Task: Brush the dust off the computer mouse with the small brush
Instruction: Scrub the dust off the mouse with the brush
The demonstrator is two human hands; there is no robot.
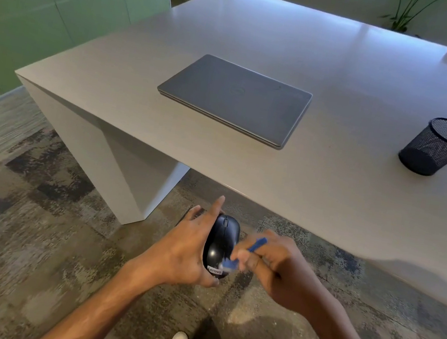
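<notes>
**Mouse held in the air, brush at its rear end**

While the person stands in front of the pale grey counter (330, 192), the left hand (182, 253) holds a glossy black computer mouse (221, 242) in the air above the mottled carpet (31, 227), below and short of the counter's near edge. That hand grips the mouse along its left side, thumb at the rear end, fingers partly spread and extended past the front. The mouse's long axis runs away from the person: the scroll wheel end points toward the counter, the end bearing a white label points back toward the body.

The right hand (274, 268) is closed around a small blue brush (244, 253), pinching its handle. The handle slants up and to the right; the blurred bristle end touches the mouse's rear right side, near the label.

On the counter lie a closed grey laptop (235, 98) and, well apart to the right, a black mesh pen cup (438, 146).
</notes>
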